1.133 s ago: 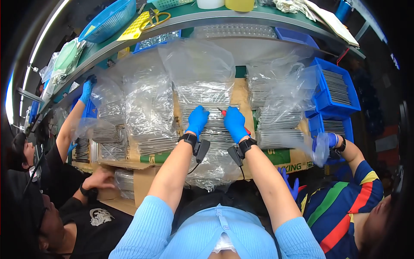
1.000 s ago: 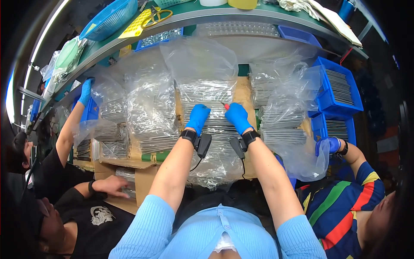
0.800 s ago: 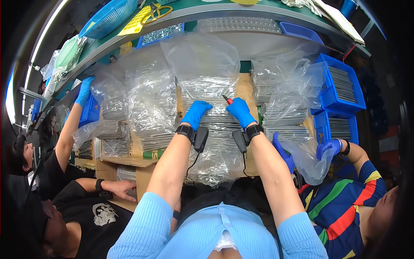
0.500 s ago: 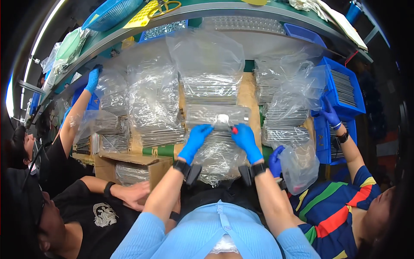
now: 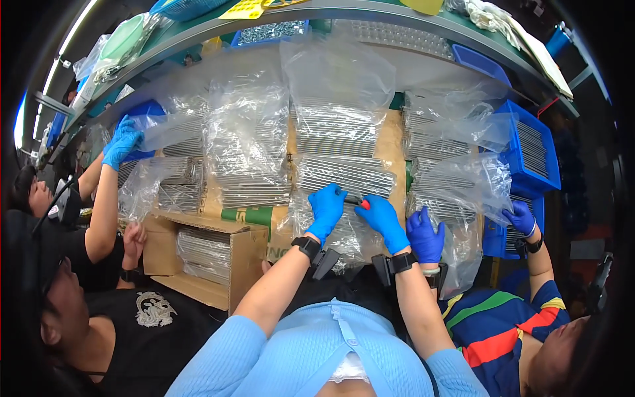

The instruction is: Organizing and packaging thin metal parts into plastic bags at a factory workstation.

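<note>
Both my hands wear blue gloves and work over the middle stack of thin metal rods [image 5: 344, 174] in clear plastic bags. My left hand [image 5: 326, 210] is closed at the near edge of the top bundle, fingertips pinched; what they hold is hidden. Beside it, my right hand [image 5: 381, 223] closes on a small tool with a red end [image 5: 364, 205]. A dark part of that tool reaches toward my left fingers; its exact kind is unclear. Crumpled clear plastic [image 5: 350, 239] lies below my hands.
Bagged rod stacks [image 5: 248, 155] stand left, others [image 5: 436, 142] right. A cardboard box [image 5: 241, 264] holds bagged rods. Blue bins [image 5: 529, 175] stand far right. A co-worker's purple-gloved hand [image 5: 425, 237] is close to my right hand; another co-worker's blue gloves [image 5: 121, 144] are at left.
The scene has shifted right and slightly up in view. My hands have come closer together at the bundle's near edge. The box beside me shows more fully, and the co-workers' hands have moved.
</note>
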`<state>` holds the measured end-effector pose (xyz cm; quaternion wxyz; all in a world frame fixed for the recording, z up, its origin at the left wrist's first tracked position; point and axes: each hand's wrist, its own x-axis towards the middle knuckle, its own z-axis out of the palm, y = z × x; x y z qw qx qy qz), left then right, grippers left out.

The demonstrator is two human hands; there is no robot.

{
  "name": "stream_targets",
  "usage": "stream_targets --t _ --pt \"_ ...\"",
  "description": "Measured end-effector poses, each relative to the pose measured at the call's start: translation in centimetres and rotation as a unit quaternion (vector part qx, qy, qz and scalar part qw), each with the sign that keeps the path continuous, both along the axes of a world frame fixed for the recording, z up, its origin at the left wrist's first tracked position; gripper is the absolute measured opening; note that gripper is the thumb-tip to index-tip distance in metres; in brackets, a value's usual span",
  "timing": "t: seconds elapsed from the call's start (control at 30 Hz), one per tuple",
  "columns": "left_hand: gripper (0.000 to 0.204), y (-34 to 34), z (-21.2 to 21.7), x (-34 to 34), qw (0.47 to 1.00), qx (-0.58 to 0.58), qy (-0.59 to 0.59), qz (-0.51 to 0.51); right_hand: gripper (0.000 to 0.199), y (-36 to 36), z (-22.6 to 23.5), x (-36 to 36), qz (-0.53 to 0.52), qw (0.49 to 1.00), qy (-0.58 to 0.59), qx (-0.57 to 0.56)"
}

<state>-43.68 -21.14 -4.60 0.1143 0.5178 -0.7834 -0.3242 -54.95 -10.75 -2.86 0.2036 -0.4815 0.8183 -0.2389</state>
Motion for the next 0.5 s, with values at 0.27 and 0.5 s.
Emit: stream_targets --t 0.27,0.5 --pt "0.020 -1.9 -2.7 1.3 0.973 0.153 0.173 -0.002 0.022 -4.3 4.8 -2.5 0.118 0.987 0.083 0.065" --pt "0.017 -1.5 -4.5 2.1 0.963 0.180 0.197 -0.039 0.026 -6.4 4.4 -2.9 0.176 0.972 0.117 0.104"
